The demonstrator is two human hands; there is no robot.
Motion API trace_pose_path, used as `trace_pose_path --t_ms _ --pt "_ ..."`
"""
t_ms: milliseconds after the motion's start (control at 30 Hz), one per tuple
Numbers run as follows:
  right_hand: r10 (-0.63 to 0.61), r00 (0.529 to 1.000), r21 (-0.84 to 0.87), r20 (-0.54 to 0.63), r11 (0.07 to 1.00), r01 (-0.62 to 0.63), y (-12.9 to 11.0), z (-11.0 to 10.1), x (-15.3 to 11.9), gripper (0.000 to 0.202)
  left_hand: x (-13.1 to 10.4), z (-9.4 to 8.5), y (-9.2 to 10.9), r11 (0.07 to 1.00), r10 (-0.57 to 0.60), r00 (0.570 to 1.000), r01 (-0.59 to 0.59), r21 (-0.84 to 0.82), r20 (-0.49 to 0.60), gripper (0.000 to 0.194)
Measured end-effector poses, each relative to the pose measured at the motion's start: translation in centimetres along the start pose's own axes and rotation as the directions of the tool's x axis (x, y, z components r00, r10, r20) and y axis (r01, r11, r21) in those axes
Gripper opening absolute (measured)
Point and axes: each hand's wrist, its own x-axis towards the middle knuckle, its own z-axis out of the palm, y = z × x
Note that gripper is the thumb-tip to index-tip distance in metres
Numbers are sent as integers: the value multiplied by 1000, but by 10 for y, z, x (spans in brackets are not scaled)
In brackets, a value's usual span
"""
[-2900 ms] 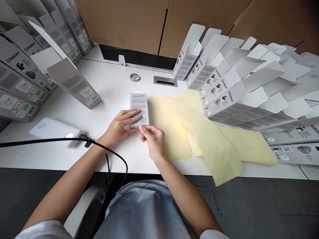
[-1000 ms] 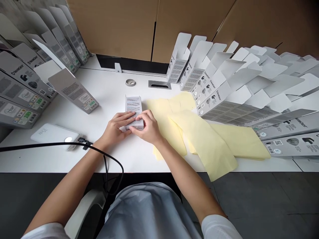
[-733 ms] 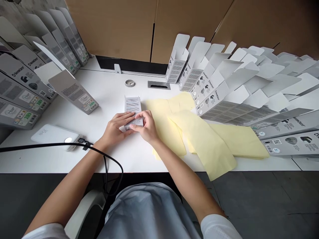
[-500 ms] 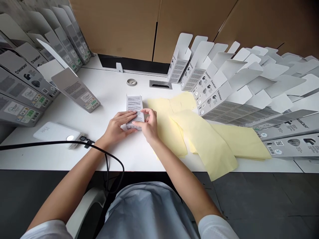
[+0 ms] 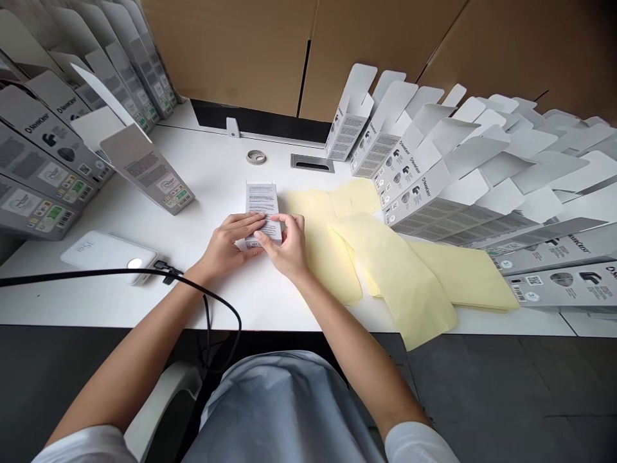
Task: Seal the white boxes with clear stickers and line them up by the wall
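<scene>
A small grey-white carton (image 5: 262, 196) printed with lines of text lies on the white table in front of me. My left hand (image 5: 232, 240) holds it from the left, the fingers laid across its top face and the thumb near its front end. On the right side, my right hand (image 5: 291, 245) grips the carton with bent index finger and thumb, the thumb over its near end. Part of the near end is hidden by my fingers. Right beside my right hand lie pale yellow sheets (image 5: 322, 257).
Open-flapped cartons (image 5: 414, 186) crowd the right side, and more cartons (image 5: 41, 138) stand at the left. One open carton (image 5: 149, 168) stands nearer. A white power bank (image 5: 108, 254) with a black cable (image 5: 193, 283) lies left. Behind are a tape roll (image 5: 256, 157) and cardboard (image 5: 231, 58).
My right thumb has shifted slightly up and left at the carton's near end. My left hand keeps its place on the carton. The whole view has moved a little.
</scene>
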Motion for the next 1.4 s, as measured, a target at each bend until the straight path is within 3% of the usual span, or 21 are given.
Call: trace_pose_path --t_ms 167,367,567,767,900,1000,1067,1133,1167,1200,1267,1400 --pt "-155 986 -79 69 984 160 8 -13 -3 20 0 0 -1 1000 -17 1000 17 -3 13 56" --pt "-187 982 -169 37 967 190 8 -10 -8 31 1 0 -1 1000 -22 1000 22 0 12 50" --pt "-248 960 -132 132 955 265 14 -15 -8 29 -1 0 -2 999 -45 999 45 -2 21 54" --pt "-229 962 -239 146 936 259 12 -14 -8 34 1 0 -1 1000 -4 1000 4 1 7 50" --pt "-226 950 -152 217 953 262 9 -23 -5 28 1 -4 5 998 -51 998 52 -33 36 52" --pt "-71 987 -107 141 991 87 4 -28 3 35 2 -8 14 976 -161 984 170 -135 73 62" --pt "111 991 -135 75 986 -100 -1 -27 11 42 6 -11 20 888 -380 925 369 -273 14 73" --pt "242 962 -178 131 960 -217 -6 -24 18 40 13 -12 25 685 -649 761 596 -419 21 72" --pt "270 943 -196 193 953 -232 -9 -23 21 34 17 -12 26 566 -730 677 677 -470 96 68" --pt "276 928 -207 251 952 -227 -12 -23 23 29 22 -12 27 461 -766 612 736 -496 197 64" --pt "254 918 -210 304 958 -196 -18 -26 22 25 30 -12 29 319 -762 542 791 -522 356 58" --pt "156 941 -168 301 980 -108 -26 -39 11 20 43 -14 32 152 -840 434 764 -627 326 58"
